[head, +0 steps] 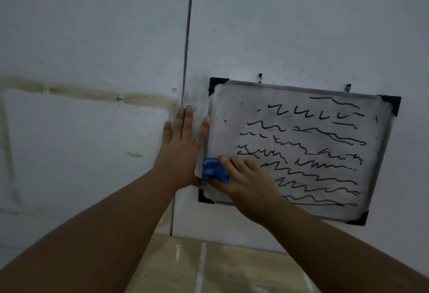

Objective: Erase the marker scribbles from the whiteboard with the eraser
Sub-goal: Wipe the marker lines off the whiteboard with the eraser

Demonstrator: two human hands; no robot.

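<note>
A blue eraser (213, 170) is gripped by the right hand (246, 181) and pressed against the lower-left part of the whiteboard (228, 116). Black scribbles (311, 151) are spread across the whiteboard's middle and right. The left hand (181, 151) is laid flat, fingers straight, just beside the whiteboard's left edge.

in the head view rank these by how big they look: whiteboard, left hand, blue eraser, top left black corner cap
1. whiteboard
2. left hand, flat on the wall
3. blue eraser and top left black corner cap look close; the right hand covers part of the eraser, so no firm order
</note>
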